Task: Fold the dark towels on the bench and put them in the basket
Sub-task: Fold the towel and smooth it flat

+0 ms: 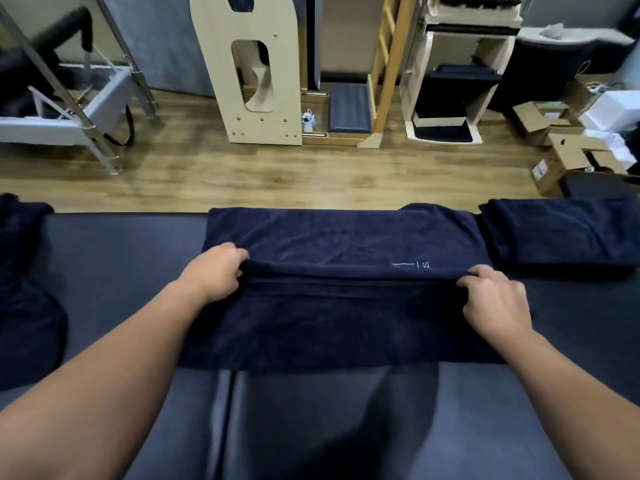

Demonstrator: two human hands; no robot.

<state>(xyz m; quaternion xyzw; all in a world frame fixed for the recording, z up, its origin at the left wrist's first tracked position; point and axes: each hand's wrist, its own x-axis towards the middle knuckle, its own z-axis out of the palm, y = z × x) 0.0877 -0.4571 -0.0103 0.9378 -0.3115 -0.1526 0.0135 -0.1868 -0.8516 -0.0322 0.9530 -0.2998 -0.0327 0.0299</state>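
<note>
A dark navy towel (pixel 332 237) lies spread across the padded bench (pixel 121 244), with a raised fold running across its middle. My left hand (pixel 214 271) grips the fold's left end. At the fold's right end, my right hand (pixel 491 299) pinches the cloth. Small white letters show on the towel near the right hand. A folded dark towel (pixel 561 230) rests on the bench to the right. A heap of dark towels (pixel 24 271) lies at the bench's left edge. No basket is in view.
Beyond the bench's far edge is a wooden floor (pixel 242 174). Wooden exercise frames (pixel 256 67) and a shelf unit (pixel 450 74) stand at the back. Cardboard boxes (pixel 554 157) lie at the right, a metal-framed machine (pixel 69 109) at the left.
</note>
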